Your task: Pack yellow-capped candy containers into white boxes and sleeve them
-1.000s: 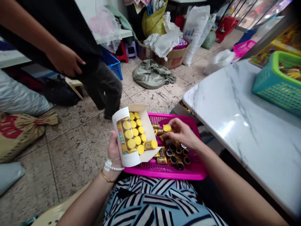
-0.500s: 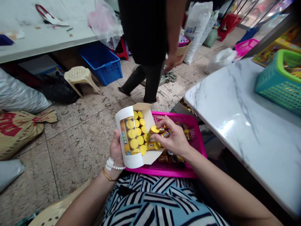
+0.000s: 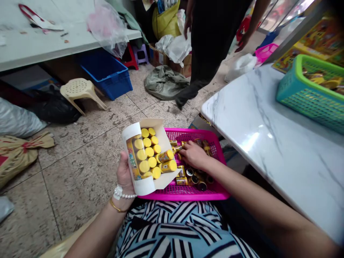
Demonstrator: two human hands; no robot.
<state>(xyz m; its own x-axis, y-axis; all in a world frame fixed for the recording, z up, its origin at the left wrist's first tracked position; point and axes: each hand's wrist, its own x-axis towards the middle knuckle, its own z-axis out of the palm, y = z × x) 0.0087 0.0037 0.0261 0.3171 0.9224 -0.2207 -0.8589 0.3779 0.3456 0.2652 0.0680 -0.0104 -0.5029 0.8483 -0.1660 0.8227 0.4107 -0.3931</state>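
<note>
My left hand [image 3: 125, 173] grips an open cardboard box [image 3: 158, 182] from its left side, thumb up along the outer wall. The box is tilted, with a clear window and rows of small yellow-capped canisters [image 3: 152, 162] inside. Two of these canisters [image 3: 168, 166] lie sideways against its open edge. My right hand [image 3: 195, 154] reaches down into a pink plastic basket [image 3: 185, 196] on my lap. Its fingers are stretched out over loose small canisters [image 3: 182, 180], and the fingertips are partly hidden. Some loose canisters show dark ends.
A marbled table [image 3: 242, 107] juts in at right, bearing a green-and-teal basket [image 3: 309, 100]. Ahead, a person in dark trousers [image 3: 212, 43] walks past. A cream stool [image 3: 77, 89], a blue crate [image 3: 115, 82] and a grey-green sack [image 3: 163, 84] occupy the floor.
My right hand has left the box and moved right and down into the basket. The canister it held now lies in the box's open side. The walking person has moved rightward in view.
</note>
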